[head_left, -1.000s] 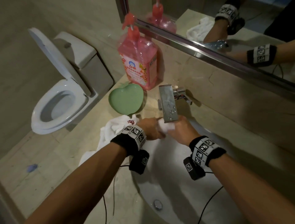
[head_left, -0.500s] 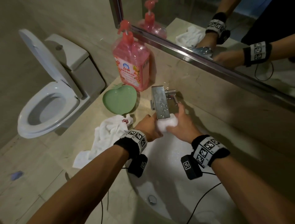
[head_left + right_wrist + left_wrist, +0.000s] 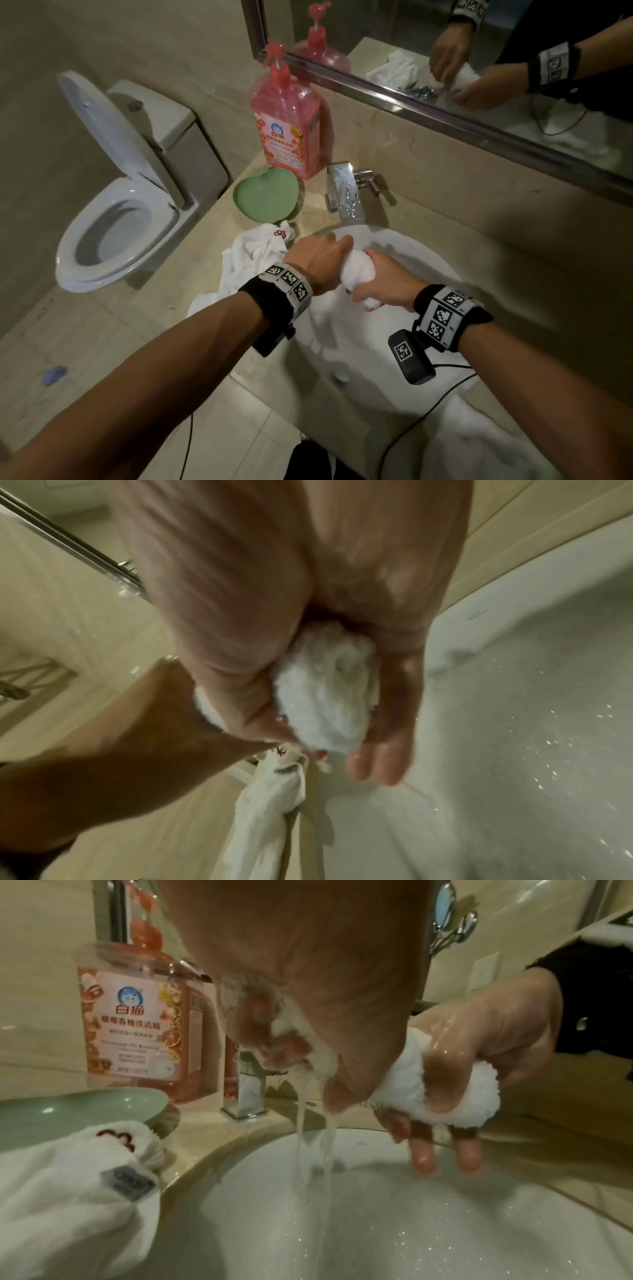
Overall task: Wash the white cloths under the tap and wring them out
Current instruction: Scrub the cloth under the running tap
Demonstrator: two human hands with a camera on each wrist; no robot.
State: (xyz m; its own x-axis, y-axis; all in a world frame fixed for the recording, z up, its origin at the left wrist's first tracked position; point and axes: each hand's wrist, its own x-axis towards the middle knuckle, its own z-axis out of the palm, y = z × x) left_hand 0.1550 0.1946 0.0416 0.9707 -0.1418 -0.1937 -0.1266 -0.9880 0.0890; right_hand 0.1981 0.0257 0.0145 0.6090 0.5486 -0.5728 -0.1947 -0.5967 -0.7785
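Observation:
A wet white cloth [image 3: 358,272] is bunched into a roll over the white basin [image 3: 428,370]. My left hand [image 3: 318,260] grips its left end and my right hand [image 3: 383,284] grips its right end. Water streams down from the cloth [image 3: 448,1096] into the basin in the left wrist view. The right wrist view shows the cloth [image 3: 325,696] squeezed in my palm. The chrome tap [image 3: 344,192] stands behind the hands, apart from them. A second white cloth [image 3: 253,260] with a small red mark lies on the counter left of the basin.
A pink soap bottle [image 3: 289,120] and a green heart-shaped dish [image 3: 265,195] sit left of the tap. Another white cloth [image 3: 479,442] lies at the basin's near right. A toilet [image 3: 113,219] with raised lid stands to the left. A mirror [image 3: 479,51] runs along the back wall.
Both hands have pulled the cloth back from under the tap toward me, over the basin, and now squeeze it into a tight roll.

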